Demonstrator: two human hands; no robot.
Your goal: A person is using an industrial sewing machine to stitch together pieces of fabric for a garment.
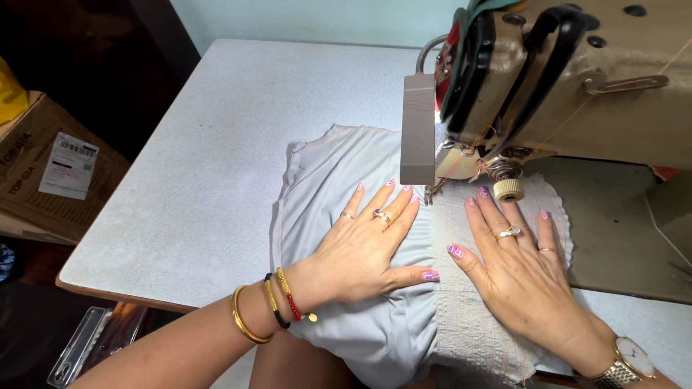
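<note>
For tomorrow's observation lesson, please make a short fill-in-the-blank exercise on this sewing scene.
1. Both hands lie flat on pale grey ____.
2. The left hand has bangles at its wrist; the right hand has a ____ at its wrist.
3. The fabric lies under a sewing ____.

Missing words: fabric; watch; machine

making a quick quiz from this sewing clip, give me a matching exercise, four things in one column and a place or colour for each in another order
Things
1. left hand
2. right hand
3. cardboard box
4. wristwatch

Places or colours
A. on the right wrist, at the lower right corner
B. flat on the smooth pale grey fabric, left of the needle
C. flat on the gathered, ribbed part of the fabric, below the sewing machine head
D. brown, beside the table, at the far left

Pairs: 1-B, 2-C, 3-D, 4-A
</note>
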